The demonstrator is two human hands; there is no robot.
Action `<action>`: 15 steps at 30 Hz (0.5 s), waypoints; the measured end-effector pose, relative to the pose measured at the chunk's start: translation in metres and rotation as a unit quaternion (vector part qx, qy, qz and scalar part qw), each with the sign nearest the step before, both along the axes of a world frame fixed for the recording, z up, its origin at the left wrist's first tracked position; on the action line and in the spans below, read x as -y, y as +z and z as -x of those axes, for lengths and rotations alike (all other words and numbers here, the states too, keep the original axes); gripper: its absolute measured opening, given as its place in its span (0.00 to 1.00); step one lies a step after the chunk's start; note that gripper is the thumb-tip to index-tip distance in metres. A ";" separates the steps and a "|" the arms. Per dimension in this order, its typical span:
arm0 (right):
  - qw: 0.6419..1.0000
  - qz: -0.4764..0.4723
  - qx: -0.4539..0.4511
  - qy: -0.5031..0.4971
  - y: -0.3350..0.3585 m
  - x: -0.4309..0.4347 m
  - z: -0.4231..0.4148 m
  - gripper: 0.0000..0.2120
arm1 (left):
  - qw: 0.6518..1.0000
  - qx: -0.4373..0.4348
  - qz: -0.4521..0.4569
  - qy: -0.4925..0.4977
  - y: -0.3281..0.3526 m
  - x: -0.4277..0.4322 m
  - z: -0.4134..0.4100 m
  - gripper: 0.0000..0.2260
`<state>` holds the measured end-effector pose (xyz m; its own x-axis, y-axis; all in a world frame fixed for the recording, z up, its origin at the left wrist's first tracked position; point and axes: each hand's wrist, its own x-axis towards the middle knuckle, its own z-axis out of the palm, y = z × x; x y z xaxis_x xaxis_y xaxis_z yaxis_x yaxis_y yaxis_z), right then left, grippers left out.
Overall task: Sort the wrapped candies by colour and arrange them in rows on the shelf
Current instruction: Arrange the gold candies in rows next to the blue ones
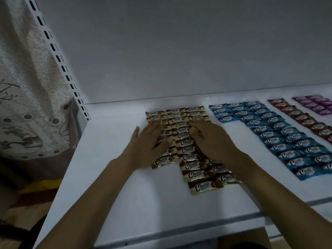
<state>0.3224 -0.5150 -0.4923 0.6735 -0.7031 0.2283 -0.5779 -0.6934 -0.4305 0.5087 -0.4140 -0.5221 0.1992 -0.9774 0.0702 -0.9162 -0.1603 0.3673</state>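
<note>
Gold-wrapped "Choco" candies lie in three rows on the white shelf. My left hand lies flat with straight fingers on the left gold row. My right hand rests on the right gold row, fingers slightly bent and pressing down, hiding the candies beneath. Blue-wrapped candies fill rows to the right. Further right run a single row of dark red candies and a small block of purple candies.
The shelf's grey back panel rises behind the candies. A white slotted upright stands at the left, with a patterned curtain beyond it. The shelf's front edge runs below my forearms.
</note>
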 end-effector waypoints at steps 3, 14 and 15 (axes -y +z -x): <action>0.999 -0.012 0.041 -0.019 -0.004 -0.008 0.032 0.16 | 1.000 0.005 -0.004 -0.012 0.002 -0.014 0.012 0.39; 0.992 -0.096 0.067 -0.040 -0.021 -0.033 0.112 0.21 | 0.995 0.082 -0.001 -0.053 0.011 -0.053 0.081 0.49; 0.992 -0.095 0.073 -0.035 -0.024 -0.035 0.115 0.21 | 0.995 0.088 -0.008 -0.055 0.009 -0.056 0.085 0.49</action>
